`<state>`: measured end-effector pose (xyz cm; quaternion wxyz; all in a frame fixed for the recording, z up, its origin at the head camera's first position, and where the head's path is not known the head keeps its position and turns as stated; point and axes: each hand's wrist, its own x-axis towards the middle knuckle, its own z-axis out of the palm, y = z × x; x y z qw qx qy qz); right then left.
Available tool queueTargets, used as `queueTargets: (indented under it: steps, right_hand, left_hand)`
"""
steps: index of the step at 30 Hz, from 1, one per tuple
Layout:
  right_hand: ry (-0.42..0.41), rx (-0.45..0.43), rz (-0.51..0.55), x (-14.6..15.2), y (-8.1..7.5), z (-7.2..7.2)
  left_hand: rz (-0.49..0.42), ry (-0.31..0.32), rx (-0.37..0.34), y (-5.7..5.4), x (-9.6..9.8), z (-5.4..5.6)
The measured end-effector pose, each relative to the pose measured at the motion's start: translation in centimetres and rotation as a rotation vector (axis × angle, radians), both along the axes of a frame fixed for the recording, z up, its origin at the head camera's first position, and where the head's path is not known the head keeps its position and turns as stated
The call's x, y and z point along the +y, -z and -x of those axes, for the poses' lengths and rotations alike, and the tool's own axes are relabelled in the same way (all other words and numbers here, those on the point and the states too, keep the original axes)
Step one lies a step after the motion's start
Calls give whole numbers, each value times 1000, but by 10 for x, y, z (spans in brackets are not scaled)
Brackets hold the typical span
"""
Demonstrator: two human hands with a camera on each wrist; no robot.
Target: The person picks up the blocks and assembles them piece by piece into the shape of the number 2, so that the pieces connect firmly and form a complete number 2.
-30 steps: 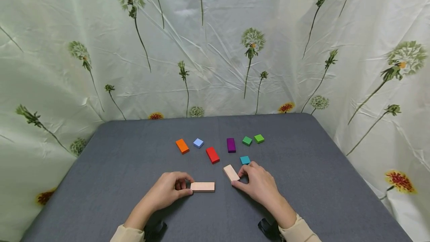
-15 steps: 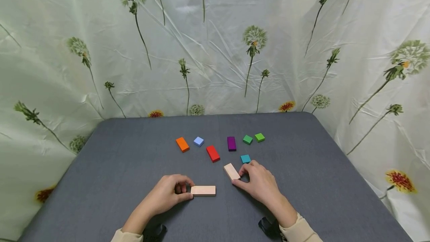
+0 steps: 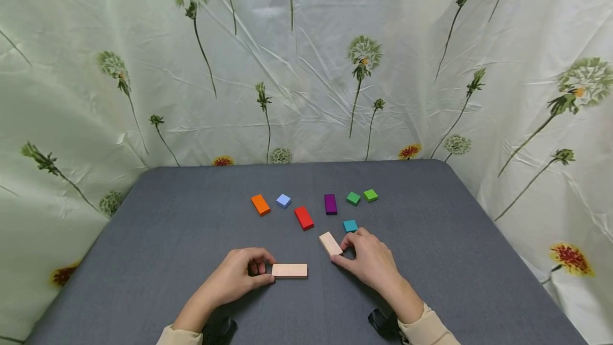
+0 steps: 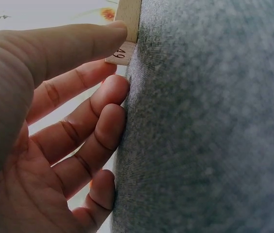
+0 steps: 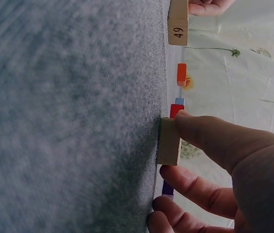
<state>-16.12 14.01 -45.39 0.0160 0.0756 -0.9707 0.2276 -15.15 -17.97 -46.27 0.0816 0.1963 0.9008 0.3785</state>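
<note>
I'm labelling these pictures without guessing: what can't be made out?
Left wrist view: far end of the pale wooden rectangular block in the left hand, cut off at the top edge.
Right wrist view: most of that hand, cut off at the top.
Right wrist view: part of the purple rectangular block, behind fingers of the right hand.
Head view: near edge of the teal square block, partly behind that hand.

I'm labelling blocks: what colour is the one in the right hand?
The block in the right hand is pale beige; head view shows it best.
</note>
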Motion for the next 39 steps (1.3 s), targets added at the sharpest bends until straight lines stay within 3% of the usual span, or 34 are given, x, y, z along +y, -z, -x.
queueTargets:
  steps: [22, 39]
  right_hand:
    - [48, -74, 15, 9, -5, -2]
    - [11, -113, 58, 20, -7, -2]
  left_hand:
    - [-6, -6, -3, 2, -1, 0]
    - [-14, -10, -1, 0, -1, -1]
